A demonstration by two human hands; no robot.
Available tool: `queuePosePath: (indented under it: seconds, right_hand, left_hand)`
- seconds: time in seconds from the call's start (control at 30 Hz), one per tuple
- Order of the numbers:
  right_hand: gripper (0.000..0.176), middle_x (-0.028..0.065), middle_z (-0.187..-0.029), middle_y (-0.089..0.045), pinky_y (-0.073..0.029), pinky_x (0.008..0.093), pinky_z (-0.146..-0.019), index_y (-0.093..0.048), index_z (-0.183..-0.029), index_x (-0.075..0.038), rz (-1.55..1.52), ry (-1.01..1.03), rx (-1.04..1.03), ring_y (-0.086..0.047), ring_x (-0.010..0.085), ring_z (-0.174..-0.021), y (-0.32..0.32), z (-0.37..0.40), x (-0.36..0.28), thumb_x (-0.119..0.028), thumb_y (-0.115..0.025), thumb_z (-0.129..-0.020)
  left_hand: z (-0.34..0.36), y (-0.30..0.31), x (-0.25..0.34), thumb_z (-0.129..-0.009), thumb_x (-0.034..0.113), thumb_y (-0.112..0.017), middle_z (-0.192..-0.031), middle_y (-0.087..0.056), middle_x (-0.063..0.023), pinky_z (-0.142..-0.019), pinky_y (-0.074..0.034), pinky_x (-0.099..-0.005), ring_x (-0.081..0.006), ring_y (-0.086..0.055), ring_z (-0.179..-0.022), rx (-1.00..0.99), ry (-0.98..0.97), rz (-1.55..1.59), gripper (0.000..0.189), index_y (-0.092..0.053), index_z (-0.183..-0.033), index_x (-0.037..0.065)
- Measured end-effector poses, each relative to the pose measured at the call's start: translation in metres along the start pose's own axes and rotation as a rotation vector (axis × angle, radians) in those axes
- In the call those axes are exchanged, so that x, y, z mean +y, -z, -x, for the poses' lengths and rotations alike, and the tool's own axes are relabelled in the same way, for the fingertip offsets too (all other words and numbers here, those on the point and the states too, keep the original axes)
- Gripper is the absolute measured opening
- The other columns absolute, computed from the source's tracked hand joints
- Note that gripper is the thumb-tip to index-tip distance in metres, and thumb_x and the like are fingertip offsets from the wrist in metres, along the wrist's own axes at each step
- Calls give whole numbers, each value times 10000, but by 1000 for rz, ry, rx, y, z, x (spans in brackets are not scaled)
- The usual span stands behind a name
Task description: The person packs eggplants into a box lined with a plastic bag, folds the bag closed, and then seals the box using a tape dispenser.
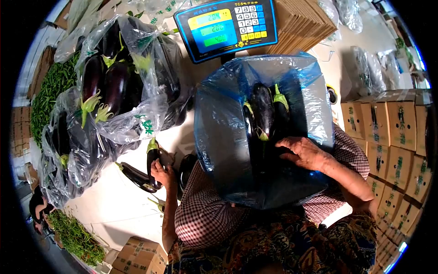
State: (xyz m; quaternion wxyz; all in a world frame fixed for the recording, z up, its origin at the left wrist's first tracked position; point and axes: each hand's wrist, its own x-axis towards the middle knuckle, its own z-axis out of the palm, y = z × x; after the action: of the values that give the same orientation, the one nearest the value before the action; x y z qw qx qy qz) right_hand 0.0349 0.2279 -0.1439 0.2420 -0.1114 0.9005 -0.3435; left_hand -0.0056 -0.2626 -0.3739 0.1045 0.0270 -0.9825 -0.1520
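A blue plastic bag [219, 132] stands open on a scale, with several dark eggplants [263, 107] inside it. My right hand [305, 153] reaches into the bag, fingers bent over the lower eggplants; whether it grips one is hidden in the dark. On the left, my left hand [163, 173] has its fingers on an eggplant [152, 160] that lies upright in view, green cap away from me. Another eggplant [136, 177] rests on the floor just left of that hand. Large clear bags [150, 107] full of eggplants lie at the upper left.
The scale's display [228, 28] is beyond the blue bag, with flattened cardboard [299, 27] behind it. Green peppers [52, 91] lie at far left, more peppers [75, 237] at lower left. A carton [139, 256] sits below; stacked cartons [397, 123] line the right.
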Motion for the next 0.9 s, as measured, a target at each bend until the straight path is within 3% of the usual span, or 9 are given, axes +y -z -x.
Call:
queuePosePath:
  seconds: [0.07,0.17,0.27,0.4,0.7,0.8,0.9]
  right_hand:
    - [356,152,-1068,-615,-507,384,-820,-541,-1152,-56,7,-25,-22,-612,337,-960,2,2,-1,-139,-677,-833]
    - [358,153,-1077,-613,-500,387,-833,-541,-1157,-58,-14,-19,-31,-606,337,-973,-1,0,-1,-151,-671,-837]
    - [366,155,-1078,-611,-489,390,-850,-539,-1164,-53,-13,6,-25,-597,340,-988,-10,0,6,-144,-669,-833]
    - [389,182,-1150,-593,-485,388,-902,-525,-1206,-33,-33,-10,-114,-581,358,-1046,-4,-3,-1,-131,-633,-846]
    - [374,160,-1053,-623,-499,383,-831,-539,-1170,-35,25,-40,-83,-609,332,-969,4,-3,-7,-145,-666,-836]
    - [376,200,-1078,-622,-496,403,-868,-551,-1163,-12,34,-64,-95,-604,358,-999,7,-4,-7,-169,-646,-835]
    - [379,160,-1041,-626,-528,366,-767,-536,-1175,-19,63,-88,-98,-648,306,-881,16,-5,-12,-115,-666,-832]
  left_hand:
    - [7,-9,2,-731,38,-667,-1144,-511,-206,-854,-435,-438,-374,-479,-1042,-48,106,106,474,-521,-1181,12]
    - [18,-6,11,-755,50,-675,-1124,-536,-191,-860,-439,-426,-370,-505,-1011,-128,97,207,432,-539,-1163,9]
    - [30,-18,-8,-772,62,-675,-1090,-566,-182,-892,-424,-440,-366,-509,-1033,-386,175,140,396,-560,-1148,13]
    - [30,2,21,-774,44,-665,-1092,-571,-179,-900,-410,-463,-360,-499,-1057,-362,154,138,369,-567,-1130,23]
    - [51,-2,22,-787,33,-644,-1078,-575,-176,-888,-420,-455,-355,-512,-1038,-293,197,277,329,-570,-1108,23]
    - [58,-3,23,-790,32,-640,-1073,-576,-176,-885,-422,-452,-354,-515,-1032,-283,208,313,322,-571,-1104,22]
    - [63,-3,24,-792,31,-636,-1069,-577,-175,-881,-425,-450,-353,-519,-1025,-272,218,343,315,-572,-1101,22]
